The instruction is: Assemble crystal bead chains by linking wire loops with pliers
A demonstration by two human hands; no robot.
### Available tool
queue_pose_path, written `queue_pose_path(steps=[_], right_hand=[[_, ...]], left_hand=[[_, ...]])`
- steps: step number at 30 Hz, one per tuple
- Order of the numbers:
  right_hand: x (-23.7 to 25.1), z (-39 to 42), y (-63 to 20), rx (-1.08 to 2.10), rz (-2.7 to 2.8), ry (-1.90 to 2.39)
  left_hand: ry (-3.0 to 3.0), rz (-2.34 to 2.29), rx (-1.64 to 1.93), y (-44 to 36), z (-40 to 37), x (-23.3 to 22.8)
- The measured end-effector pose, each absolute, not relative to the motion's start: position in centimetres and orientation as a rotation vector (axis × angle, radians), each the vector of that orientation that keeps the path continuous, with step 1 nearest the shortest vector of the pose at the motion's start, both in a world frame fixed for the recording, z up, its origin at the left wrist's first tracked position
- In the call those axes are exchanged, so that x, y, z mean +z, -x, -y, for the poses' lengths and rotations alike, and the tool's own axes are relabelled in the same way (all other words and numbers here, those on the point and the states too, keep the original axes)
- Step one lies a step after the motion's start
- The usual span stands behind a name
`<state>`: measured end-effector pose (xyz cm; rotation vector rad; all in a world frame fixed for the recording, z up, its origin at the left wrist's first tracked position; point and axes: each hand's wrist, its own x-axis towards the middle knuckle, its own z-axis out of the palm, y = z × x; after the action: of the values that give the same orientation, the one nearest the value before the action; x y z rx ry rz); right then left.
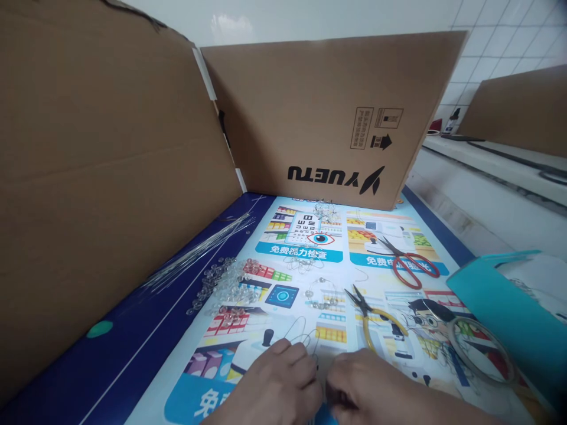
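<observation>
Two hands are meeting at the bottom edge of the head view, knuckles up. The left hand [274,383] and right hand [372,389] are curling their fingers inward toward each other, pinching a thin wire [296,332] that is looping up in a slack arc just above the left knuckles; the fingertips themselves are hiding under the hands. All this is resting on a glossy printed mat [310,254], bright with cartoon panels, lying flat over a dark blue table [133,330].

Clear round beads [225,283] are lying scattered left of centre, small and glassy. Beyond them a sheaf of straight, fine wires [199,251] is fanning across the blue edge. Yellow-handled pliers [372,316] are lying just above the right hand, red-handled scissors [410,262] farther back. A transparent tape ring [481,348] is sitting at right, beside a teal box [500,307] whose contents I cannot tell. Plain brown cardboard [319,118] is standing upright around the back and left.
</observation>
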<state>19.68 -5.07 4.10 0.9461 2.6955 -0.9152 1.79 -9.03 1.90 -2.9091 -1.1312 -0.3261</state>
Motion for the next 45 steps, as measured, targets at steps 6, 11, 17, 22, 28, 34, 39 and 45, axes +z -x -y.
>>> queue_pose_path(steps=[6,11,17,22,28,34,39,45], right_hand=[[2.7,4.9,-20.3,-1.237,-2.682,-1.055],[2.7,4.8,-20.1,-1.27,-2.683,-1.085],[2.7,4.6,-20.2,-1.161,-2.751,-1.175],[2.3,4.5,-20.3,-1.313,-2.763,-1.199],[1.1,4.5,-20.1,-1.547,-2.808,-1.333],[-1.0,4.6,-19.6,-2.44,-2.2,-1.49],[-1.2,5.0,-19.2,-2.776,-2.008,-1.405],[-0.5,5.6,-18.8,-2.864,-1.978,-1.451]], left_hand=[[2.746,1.0,-0.534,-1.8,9.4,2.6],[2.683,0.974,-0.496,-1.6,9.4,2.6],[2.693,1.035,-0.341,-1.5,9.1,2.5],[2.699,1.153,-0.328,-1.2,9.3,2.4],[2.798,1.478,-0.292,-1.0,9.4,1.1],[2.922,2.192,-0.886,-1.2,8.2,1.6],[2.701,2.845,-1.951,-1.9,7.9,0.6],[2.443,2.816,-2.579,-2.4,8.0,-1.7]])
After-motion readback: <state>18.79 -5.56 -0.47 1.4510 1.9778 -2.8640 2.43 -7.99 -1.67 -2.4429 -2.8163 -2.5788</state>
